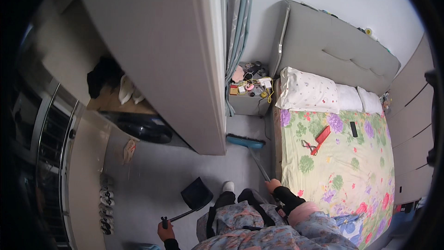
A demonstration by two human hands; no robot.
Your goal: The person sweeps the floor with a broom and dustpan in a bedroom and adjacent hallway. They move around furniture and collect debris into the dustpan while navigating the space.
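Gray floor [155, 171] spreads past the left hand [167, 232], gripping a dustpan [197, 193], and right hand [273, 185], gripping a broom [245, 142]; probably sweeping, next needs them closer.

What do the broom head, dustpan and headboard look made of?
Broom head: probably plastic, smooth, judging by its even blue colour. Dustpan: likely plastic too, uniformly dark with crisp edges. Headboard: padded, as its creases suggest; matte grey fabric or leather-like cover, can't tell which.
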